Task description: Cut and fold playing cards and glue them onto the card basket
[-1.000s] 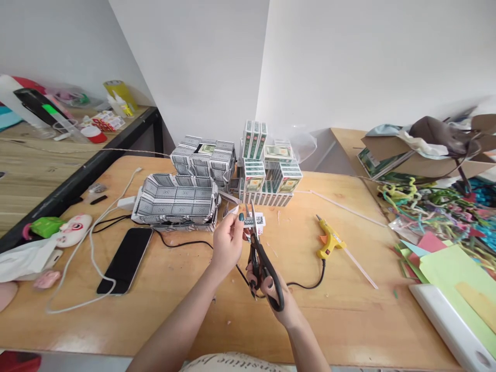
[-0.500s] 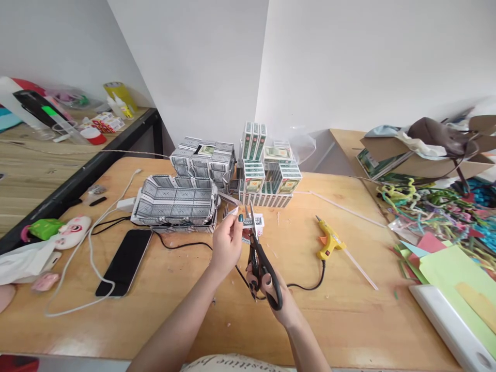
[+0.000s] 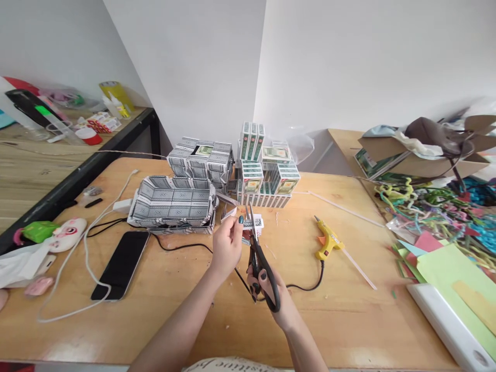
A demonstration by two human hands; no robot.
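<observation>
My left hand [image 3: 228, 244] is closed in a pinch on a small playing card [image 3: 251, 223] with a dark patterned back. Its white edge sticks out to the right, behind the scissors. My right hand [image 3: 267, 289] grips the black-handled scissors [image 3: 260, 253], fingers in the loops, blades pointing away from me and slightly apart across the card. Just beyond my hands lie several more loose cards [image 3: 228, 209]. Behind them, at the left, stands an open tray built of folded playing cards [image 3: 174, 201]. A stack of green card boxes [image 3: 251, 178] rises at the back.
Right of my hands lies a yellow glue gun [image 3: 328, 240] with its black cord crossing under my wrists. A phone [image 3: 121, 263] and white cable [image 3: 85, 258] are at the left. Coloured paper [image 3: 453, 279], pipe cleaners [image 3: 430, 212] and a cardboard box [image 3: 430, 165] crowd the right.
The view has shifted slightly, so most things sit a little further left. Both hands keep their hold on card and scissors, with barely any movement between them.
</observation>
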